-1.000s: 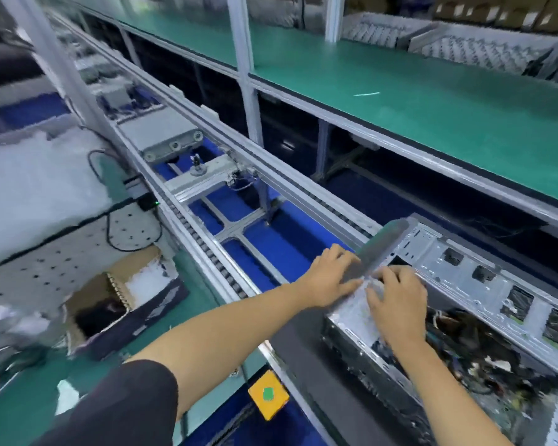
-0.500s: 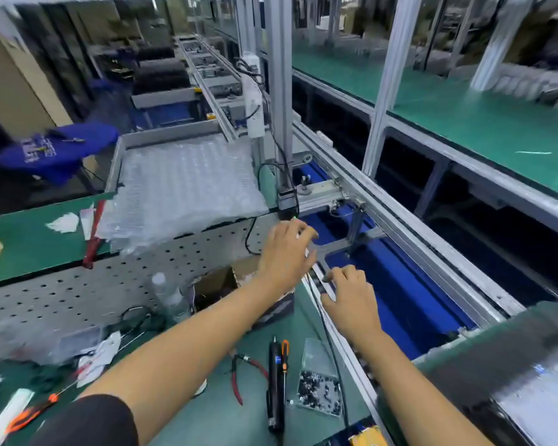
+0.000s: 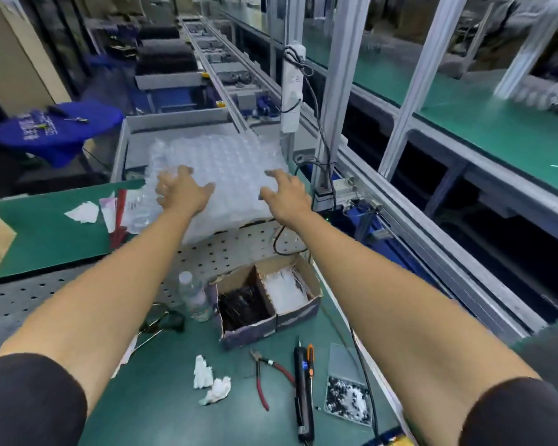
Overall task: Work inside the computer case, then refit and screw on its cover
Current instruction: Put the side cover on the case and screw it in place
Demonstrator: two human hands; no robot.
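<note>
From the head view, both arms stretch forward over the green worktop. The left hand has its fingers spread wide above the near left part of a stack of clear bubble-wrap sheets; whether it touches the sheets cannot be told. The right hand is likewise wide, fingers splayed, over the stack's near right edge, holding nothing. The stack lies in a grey tray beyond a perforated metal panel.

The computer case shows only as a dark blurred corner at the right edge, on the conveyor side, well apart from both hands; its cover cannot be made out.

Nearer the person, a cardboard box with two compartments stands on the worktop, dark parts in the left one, white ones in the right. A plastic bottle stands just beside it on the left. In front lie red-handled pliers, a black electric screwdriver, an orange-handled screwdriver, a clear box of screws and crumpled white tissues.
</note>
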